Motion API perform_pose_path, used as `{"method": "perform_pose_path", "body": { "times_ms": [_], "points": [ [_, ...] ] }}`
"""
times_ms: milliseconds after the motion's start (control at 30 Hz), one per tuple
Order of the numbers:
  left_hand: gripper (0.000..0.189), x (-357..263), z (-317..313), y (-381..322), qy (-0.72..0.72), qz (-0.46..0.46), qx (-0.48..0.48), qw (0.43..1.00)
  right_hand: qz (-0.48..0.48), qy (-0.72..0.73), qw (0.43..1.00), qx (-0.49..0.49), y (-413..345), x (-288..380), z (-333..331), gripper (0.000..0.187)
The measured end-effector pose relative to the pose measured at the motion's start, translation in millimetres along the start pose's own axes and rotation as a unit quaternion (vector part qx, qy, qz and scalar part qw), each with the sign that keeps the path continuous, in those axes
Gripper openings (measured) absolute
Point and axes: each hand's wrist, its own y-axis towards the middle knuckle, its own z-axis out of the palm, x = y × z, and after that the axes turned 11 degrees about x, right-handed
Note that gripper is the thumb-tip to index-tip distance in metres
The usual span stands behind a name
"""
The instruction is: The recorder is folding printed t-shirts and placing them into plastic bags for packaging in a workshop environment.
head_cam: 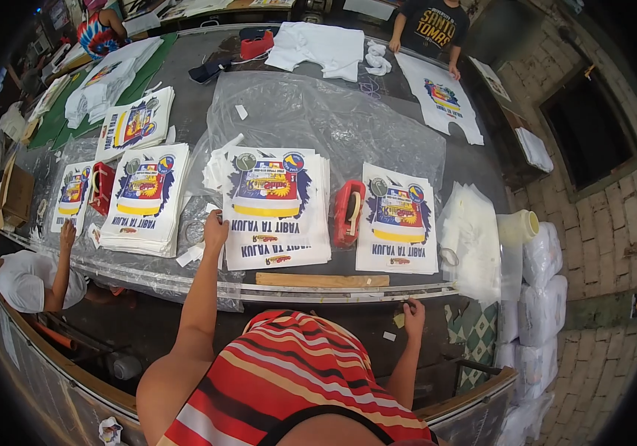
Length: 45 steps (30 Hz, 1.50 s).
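Note:
My left hand [215, 228] rests at the left edge of a stack of printed white sheets [274, 209]; whether its fingers grip a sheet I cannot tell. My right hand [414, 315] is at the table's near edge, its fingers bent, and what it touches is unclear. Right of the stack stands a red tape dispenser [348, 214], with another printed sheet or thin stack [397, 217] beyond it. A wooden strip [321, 280] lies along the near edge. White paper strips [215, 167] lie by the stack's left side.
More printed stacks [145, 195] and a second red tape dispenser [102, 188] lie left, beside a seated co-worker [34, 279]. A person [435, 28] across the table handles a printed white shirt [435, 97]. Clear plastic sheeting [318, 111] covers the middle. A plastic container [524, 226] stands right.

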Motion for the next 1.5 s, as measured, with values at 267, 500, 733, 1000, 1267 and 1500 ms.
{"method": "perform_pose_path", "body": {
  "times_ms": [267,500,733,1000,1267,1500],
  "points": [
    [0.028,-18.7,-1.3,-4.6,-0.025,-0.036,-0.019,0.999,0.002,0.006,1.0,0.003,14.9,6.4,4.2,0.029],
    [0.03,-20.0,-2.7,-3.2,-0.029,-0.019,0.014,0.999,-0.014,0.015,1.0,-0.02,5.8,34.3,9.8,0.02],
    [0.065,-21.5,-8.1,-17.1,0.018,0.099,0.013,0.995,-0.176,0.0,0.976,0.131,5.0,115.4,80.0,0.019],
    [0.064,-18.8,-6.7,-81.8,0.145,0.154,0.052,0.976,-0.286,-0.067,0.928,0.23,32.4,182.8,153.2,0.028],
    [0.051,-10.7,-7.8,-76.4,0.208,0.201,0.071,0.955,-0.362,-0.188,0.891,0.199,67.1,204.4,197.7,0.05],
    [0.035,-14.1,-14.6,-68.1,0.189,0.253,0.077,0.946,-0.305,-0.281,0.879,0.235,76.5,199.8,210.8,0.059]
  ]
}}
